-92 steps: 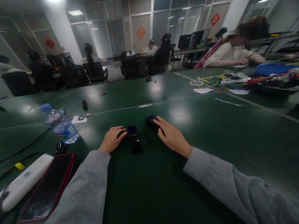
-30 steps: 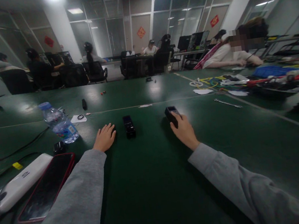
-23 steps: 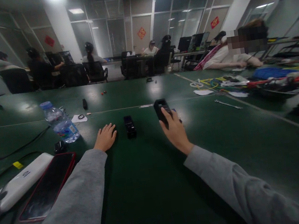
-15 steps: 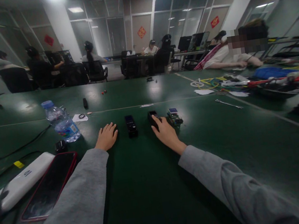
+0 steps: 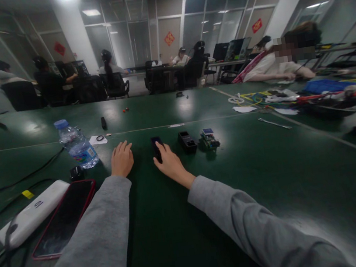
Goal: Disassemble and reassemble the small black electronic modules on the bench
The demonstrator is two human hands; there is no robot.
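My right hand (image 5: 170, 163) is over a small black handheld device (image 5: 155, 141), thumb at its near left edge and fingers across its top and right side; its lower part is hidden. A second black device with a small screen and keys (image 5: 187, 142) lies just right of that hand, untouched. Beside it sits a green circuit board module with a small screen (image 5: 209, 138). My left hand (image 5: 122, 160) rests palm down on the green table, fingers stretched out and holding nothing, between the water bottle (image 5: 81, 149) and the first device.
At left lie a white power bank (image 5: 35, 213), a red-edged phone (image 5: 65, 217), a small black block (image 5: 76, 173) and cables. A wrench (image 5: 275, 123) and a heap of cables and tools (image 5: 318, 91) are on the right. A person (image 5: 264, 68) leans on the table's far right.
My right hand has moved left from the second black device to the first one, leaving the second lying on the table. My left hand has shifted slightly left, its fingers turned more forward.
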